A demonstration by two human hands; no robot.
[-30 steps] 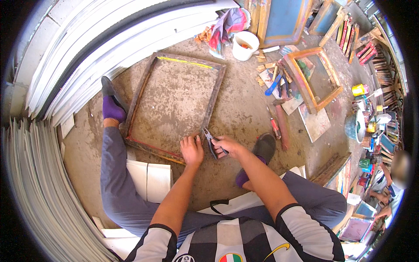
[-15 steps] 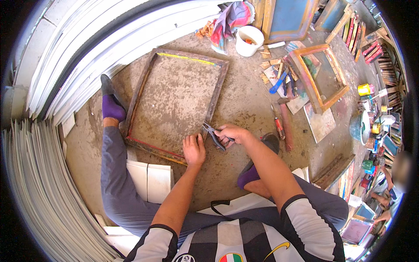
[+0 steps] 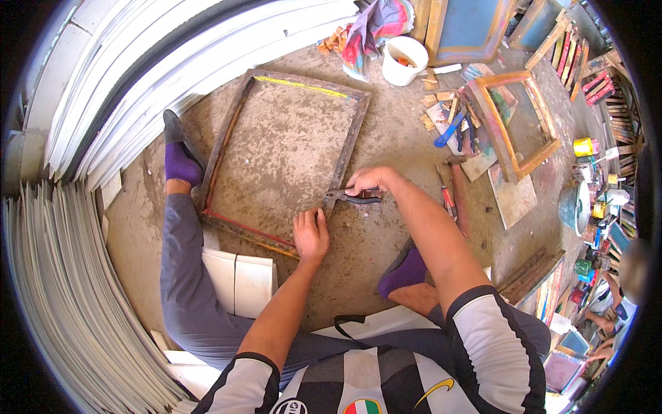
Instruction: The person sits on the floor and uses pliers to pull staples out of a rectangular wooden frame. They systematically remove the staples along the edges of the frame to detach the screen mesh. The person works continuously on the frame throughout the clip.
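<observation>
A dark, worn wooden frame [image 3: 226,141] lies on the floor in front of me, with yellow along its far inner edge and red along its near one. My left hand [image 3: 312,236] grips it at the near right corner, which the hand covers. In my right hand [image 3: 370,182] is a pair of pliers [image 3: 358,200] with dark handles. Their jaws point left and meet the frame's right rail just beyond my left fingers. Whether the jaws grip anything small cannot be made out.
Right of the frame lie a hammer [image 3: 460,200], a red-handled tool [image 3: 449,204] and a blue-handled tool [image 3: 449,131]. Beyond them rests a lighter wooden frame [image 3: 518,170]. A white bucket [image 3: 402,74] stands at the back. Stacked white sheets [image 3: 76,297] line the left; another person is far right.
The pliers have swung from slanting to nearly level, their jaws now at the frame's right rail. My right hand has risen slightly, while my left stays at the corner. My right foot has shifted.
</observation>
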